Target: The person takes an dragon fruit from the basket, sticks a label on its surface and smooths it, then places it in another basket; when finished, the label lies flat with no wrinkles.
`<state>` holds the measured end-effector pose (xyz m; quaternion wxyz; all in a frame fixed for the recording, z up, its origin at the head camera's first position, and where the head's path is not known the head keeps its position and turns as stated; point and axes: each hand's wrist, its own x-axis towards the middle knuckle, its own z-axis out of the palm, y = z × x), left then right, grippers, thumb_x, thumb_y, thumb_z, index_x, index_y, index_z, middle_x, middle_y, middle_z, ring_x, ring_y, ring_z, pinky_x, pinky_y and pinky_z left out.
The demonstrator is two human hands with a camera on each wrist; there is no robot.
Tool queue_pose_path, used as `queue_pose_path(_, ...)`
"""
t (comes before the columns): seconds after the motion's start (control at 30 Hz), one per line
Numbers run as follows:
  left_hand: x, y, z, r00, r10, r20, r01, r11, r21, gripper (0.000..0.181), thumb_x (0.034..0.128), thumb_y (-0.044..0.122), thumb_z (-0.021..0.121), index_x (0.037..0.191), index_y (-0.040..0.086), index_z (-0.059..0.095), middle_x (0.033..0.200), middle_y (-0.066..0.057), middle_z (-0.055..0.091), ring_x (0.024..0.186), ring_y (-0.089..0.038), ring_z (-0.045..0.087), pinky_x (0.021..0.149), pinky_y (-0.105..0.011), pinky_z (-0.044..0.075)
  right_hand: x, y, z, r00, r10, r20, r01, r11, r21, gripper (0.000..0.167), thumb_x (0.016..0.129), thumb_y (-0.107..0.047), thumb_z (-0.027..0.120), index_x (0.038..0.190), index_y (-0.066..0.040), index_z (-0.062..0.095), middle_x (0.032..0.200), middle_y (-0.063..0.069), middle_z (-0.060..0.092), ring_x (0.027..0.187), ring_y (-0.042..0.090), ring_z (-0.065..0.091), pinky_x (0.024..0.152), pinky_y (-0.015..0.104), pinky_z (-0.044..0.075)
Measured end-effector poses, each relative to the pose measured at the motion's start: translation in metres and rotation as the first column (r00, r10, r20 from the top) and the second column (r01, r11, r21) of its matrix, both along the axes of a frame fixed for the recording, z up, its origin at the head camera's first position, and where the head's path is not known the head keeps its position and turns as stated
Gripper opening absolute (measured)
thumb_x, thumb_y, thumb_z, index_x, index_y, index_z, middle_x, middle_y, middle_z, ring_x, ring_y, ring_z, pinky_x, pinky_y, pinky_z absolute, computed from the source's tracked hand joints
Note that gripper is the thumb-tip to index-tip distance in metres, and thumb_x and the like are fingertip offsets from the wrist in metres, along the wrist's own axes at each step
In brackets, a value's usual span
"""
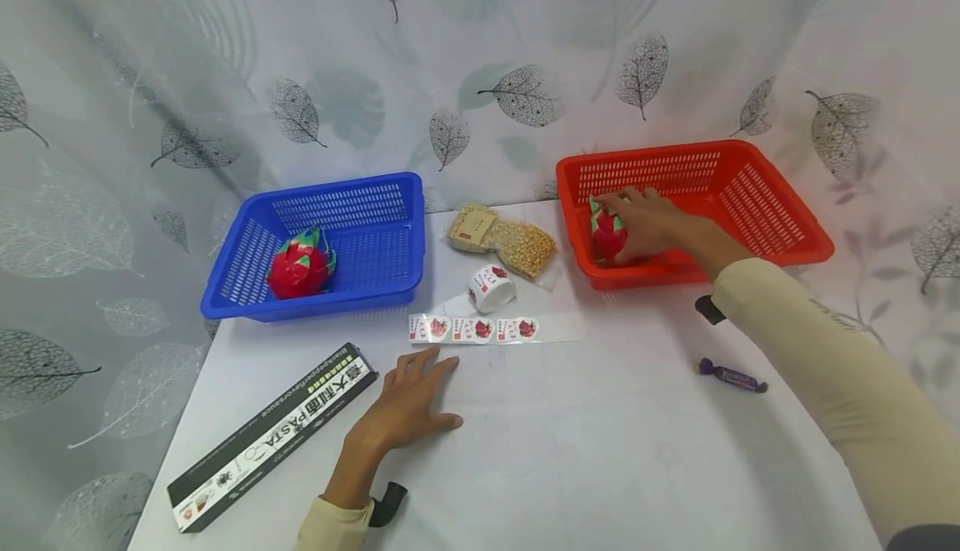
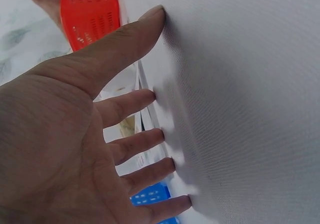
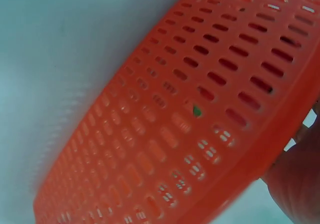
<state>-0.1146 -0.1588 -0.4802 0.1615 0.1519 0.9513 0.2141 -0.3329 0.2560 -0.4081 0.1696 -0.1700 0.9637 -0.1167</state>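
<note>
In the head view the right hand (image 1: pixel 651 222) reaches into the red basket (image 1: pixel 806 238), its fingers curled around a dragon fruit (image 1: pixel 606 232) at the basket's left end. The right wrist view has the basket's slotted wall (image 3: pixel 165 99) across it, with part of the hand (image 3: pixel 300 176) behind the rim. The left hand (image 1: pixel 405 405) rests with spread fingertips on the white table (image 1: pixel 585 451), just below a strip of labels (image 1: pixel 483 331). From the left wrist camera, the left hand (image 2: pixel 65 129) shows extended fingers touching the tabletop, nothing held.
A blue basket (image 1: pixel 315 304) holds another dragon fruit (image 1: pixel 300 264). Between the baskets lie a bag of yellow grains (image 1: pixel 525 248) and a label roll (image 1: pixel 492 288). A long pasta box (image 1: pixel 273 438) lies left; a purple-wrapped candy (image 1: pixel 732 375) lies right. A patterned curtain (image 1: pixel 480 51) hangs behind.
</note>
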Motion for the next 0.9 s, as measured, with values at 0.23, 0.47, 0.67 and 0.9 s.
queue_pose_path(0.23,0.0,0.001,0.0,1.0,-0.001,0.002,0.001,1.0,0.0,0.084,0.0858,0.035,0.089,0.157,0.012,0.05,0.166,-0.021,0.035,0.151,-0.045,0.029,0.122,-0.068,0.027,-0.001,-0.008,-0.006,1.0,-0.007,-0.022,0.007,1.0,0.003,0.123,0.072,-0.036,0.097,0.168,-0.02,0.022,0.16,0.024,0.029,0.144,0.051,0.028,0.1,0.069,0.054)
queue_pose_path(0.47,-0.001,0.0,0.001,1.0,-0.002,0.01,0.003,1.0,-0.014,0.084,0.0863,0.035,0.088,0.158,0.013,0.049,0.167,-0.02,0.035,0.151,-0.044,0.029,0.123,-0.067,0.027,-0.002,-0.004,-0.008,0.999,-0.043,-0.01,0.042,0.996,-0.08,0.119,0.075,-0.039,0.094,0.167,-0.018,0.021,0.159,0.025,0.027,0.142,0.048,0.03,0.1,0.067,0.055)
queue_pose_path(0.67,-0.001,0.0,0.0,1.0,0.003,0.016,-0.003,1.0,-0.016,0.084,0.0864,0.035,0.089,0.158,0.014,0.049,0.167,-0.02,0.035,0.152,-0.044,0.028,0.123,-0.067,0.026,0.001,-0.001,-0.006,0.998,-0.061,0.011,0.062,0.989,-0.132,0.118,0.077,-0.039,0.093,0.167,-0.017,0.021,0.16,0.026,0.025,0.145,0.048,0.028,0.101,0.067,0.055)
queue_pose_path(0.9,-0.001,0.001,0.0,1.0,0.002,0.009,-0.002,1.0,-0.011,0.085,0.0863,0.035,0.089,0.158,0.014,0.049,0.167,-0.02,0.035,0.151,-0.045,0.028,0.122,-0.068,0.027,0.004,0.003,-0.008,0.998,-0.058,-0.003,0.057,0.987,-0.153,0.116,0.079,-0.043,0.092,0.166,-0.013,0.022,0.159,0.028,0.026,0.144,0.049,0.027,0.102,0.068,0.054)
